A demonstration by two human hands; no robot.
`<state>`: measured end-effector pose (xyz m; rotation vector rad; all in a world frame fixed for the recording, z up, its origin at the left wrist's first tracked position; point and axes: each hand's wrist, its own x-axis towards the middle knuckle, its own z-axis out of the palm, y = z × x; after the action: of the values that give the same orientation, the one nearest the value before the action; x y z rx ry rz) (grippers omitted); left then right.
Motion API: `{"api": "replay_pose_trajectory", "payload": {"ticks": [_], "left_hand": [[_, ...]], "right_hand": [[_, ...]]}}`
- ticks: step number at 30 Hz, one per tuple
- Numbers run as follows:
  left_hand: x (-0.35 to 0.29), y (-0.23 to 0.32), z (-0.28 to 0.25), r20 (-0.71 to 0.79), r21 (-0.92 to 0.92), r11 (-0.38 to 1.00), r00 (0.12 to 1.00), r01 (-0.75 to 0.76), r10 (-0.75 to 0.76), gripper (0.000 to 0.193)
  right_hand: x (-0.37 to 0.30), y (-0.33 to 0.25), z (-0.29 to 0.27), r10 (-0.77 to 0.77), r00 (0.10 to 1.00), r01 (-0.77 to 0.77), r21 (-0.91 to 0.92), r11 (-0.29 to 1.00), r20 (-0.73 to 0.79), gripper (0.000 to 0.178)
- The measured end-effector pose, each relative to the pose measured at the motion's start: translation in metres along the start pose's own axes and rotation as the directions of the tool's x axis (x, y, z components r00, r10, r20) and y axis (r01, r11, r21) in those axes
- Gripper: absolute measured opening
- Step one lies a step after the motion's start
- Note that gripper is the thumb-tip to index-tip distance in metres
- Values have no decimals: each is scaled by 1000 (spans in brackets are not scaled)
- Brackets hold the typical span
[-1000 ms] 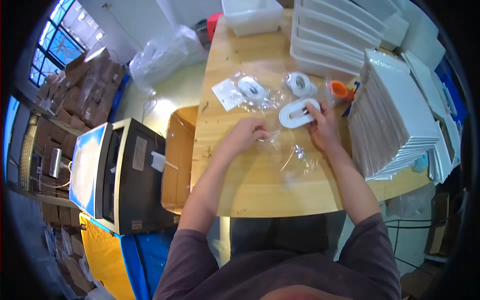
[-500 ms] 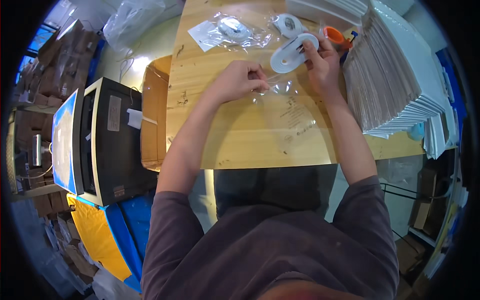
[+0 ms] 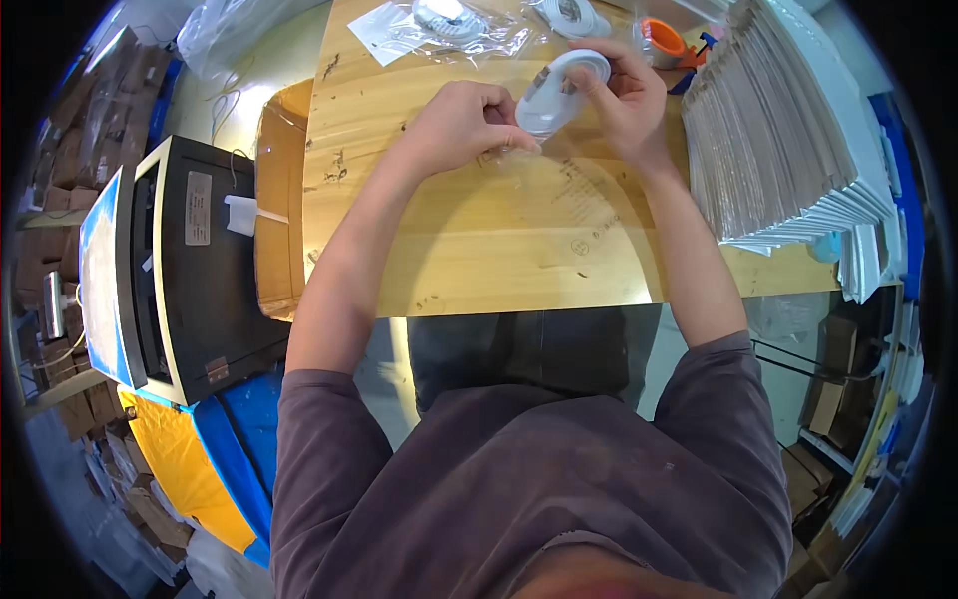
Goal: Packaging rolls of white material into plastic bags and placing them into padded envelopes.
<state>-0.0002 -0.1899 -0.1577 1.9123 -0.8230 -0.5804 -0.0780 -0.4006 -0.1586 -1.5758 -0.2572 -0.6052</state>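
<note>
My right hand (image 3: 631, 108) is closed on a white coiled cable (image 3: 547, 103), an oval loop held tilted above the wooden table. The lower end of the coil sits at the mouth of a clear plastic bag (image 3: 584, 212) with dark print, which hangs below it toward me. My left hand (image 3: 461, 128) pinches the edge of that bag between thumb and fingers, close beside the coil. Past my hands, another white coil (image 3: 449, 20) lies in clear plastic with a white card (image 3: 383, 33). To its right is a further white coil (image 3: 572, 17).
A tall stack of pale padded mailers (image 3: 783, 150) stands at the table's right. An orange tape roll (image 3: 663, 42) on a dispenser sits beside it. Left of the table are an open cardboard box (image 3: 281, 200) and a dark cabinet (image 3: 215, 270).
The coil has come down and left, its lower end now at the bag's mouth by my left hand. My view has shifted, so the table sits slightly higher and further left.
</note>
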Motion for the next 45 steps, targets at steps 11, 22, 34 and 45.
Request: {"api": "replay_pose_trajectory", "payload": {"ticks": [11, 22, 34, 45], "left_hand": [[4, 8, 17, -224, -488, 869, 974, -88, -28, 51], [6, 3, 5, -247, -369, 929, 968, -44, -52, 57], [14, -4, 3, -240, -662, 748, 957, -41, -160, 24], [6, -2, 1, -305, -528, 834, 952, -159, -11, 8]], "right_hand": [[-1, 12, 13, 141, 962, -132, 56, 990, -232, 25], [-1, 11, 3, 438, 892, -449, 92, 889, 112, 19], [1, 9, -11, 397, 884, -417, 32, 908, 246, 14], [0, 8, -12, 410, 879, -417, -23, 909, 242, 7]]}}
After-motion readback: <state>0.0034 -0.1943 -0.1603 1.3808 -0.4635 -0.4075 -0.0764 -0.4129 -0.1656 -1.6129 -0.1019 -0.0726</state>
